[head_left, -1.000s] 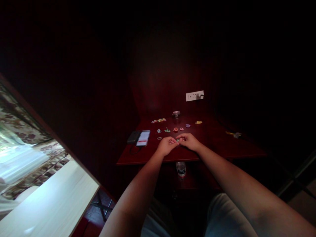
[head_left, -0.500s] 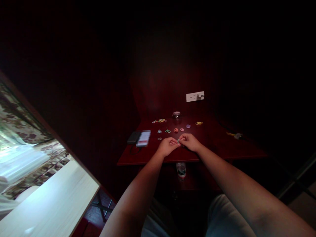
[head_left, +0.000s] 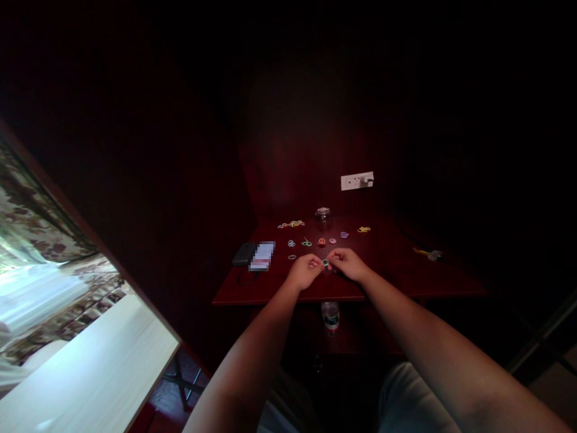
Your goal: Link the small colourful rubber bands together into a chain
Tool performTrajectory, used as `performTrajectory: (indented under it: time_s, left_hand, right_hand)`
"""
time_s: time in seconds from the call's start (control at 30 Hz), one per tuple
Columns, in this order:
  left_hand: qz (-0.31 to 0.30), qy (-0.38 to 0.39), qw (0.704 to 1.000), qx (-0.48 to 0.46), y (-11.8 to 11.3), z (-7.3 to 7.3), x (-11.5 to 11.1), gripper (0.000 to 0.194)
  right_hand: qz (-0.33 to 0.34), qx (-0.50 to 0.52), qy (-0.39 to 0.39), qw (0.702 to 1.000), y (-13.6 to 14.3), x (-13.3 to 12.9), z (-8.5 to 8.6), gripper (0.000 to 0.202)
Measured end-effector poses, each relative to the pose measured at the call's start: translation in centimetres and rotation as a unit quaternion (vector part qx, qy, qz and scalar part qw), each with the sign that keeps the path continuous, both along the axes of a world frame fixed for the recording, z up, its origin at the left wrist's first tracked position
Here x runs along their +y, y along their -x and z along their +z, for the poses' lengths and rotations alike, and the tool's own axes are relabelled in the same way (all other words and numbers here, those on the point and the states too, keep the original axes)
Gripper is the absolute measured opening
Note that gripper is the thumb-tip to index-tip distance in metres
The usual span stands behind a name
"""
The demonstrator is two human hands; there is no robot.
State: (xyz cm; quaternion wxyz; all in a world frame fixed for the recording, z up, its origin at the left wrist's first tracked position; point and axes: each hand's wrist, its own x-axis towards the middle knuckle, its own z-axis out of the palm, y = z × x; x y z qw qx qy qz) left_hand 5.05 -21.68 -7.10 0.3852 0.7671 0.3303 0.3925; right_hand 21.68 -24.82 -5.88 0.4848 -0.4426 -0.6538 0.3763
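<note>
Pinching small green band [head_left: 325,261] between both hands, fingertips close together, above near part of dark red bench [head_left: 406,279]. Left hand [head_left: 305,272] has its left side, right hand [head_left: 348,264] its right side; exact finger contact too small to tell. Single thin band [head_left: 292,257] lies just beyond left hand. Farther past the hands, left to right: blue bands [head_left: 291,243], green bands [head_left: 306,243], red-orange bands [head_left: 321,242], pink bands [head_left: 332,241], purple bands [head_left: 344,235], yellow bands [head_left: 364,230]. Mixed-colour pile [head_left: 291,224] and clear jar [head_left: 323,215] sit behind that row. Left of left hand: pixelated light rectangle [head_left: 262,256] next to black object [head_left: 244,254]. Well right of right hand: yellow-ended item [head_left: 428,254], details unclear. Clear bottle [head_left: 330,316] stands lower than both hands, below bench top's front edge.
</note>
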Motion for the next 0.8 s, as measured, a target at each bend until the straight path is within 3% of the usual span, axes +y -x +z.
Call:
performTrajectory:
  time_s: [0.5, 0.8]
  left_hand:
    - [0.004, -0.007, 1.0, 0.007, -0.01, -0.4, 0.44, 0.015]
    - [-0.014, 0.03, 0.999, -0.018, -0.13, 0.54, -0.26, 0.011]
  right_hand:
    - [0.032, -0.001, -0.004, 0.999, -0.48, 0.63, -0.66, 0.028]
    - [0.022, -0.001, -0.016, 1.0, -0.49, 0.58, -0.6, 0.027]
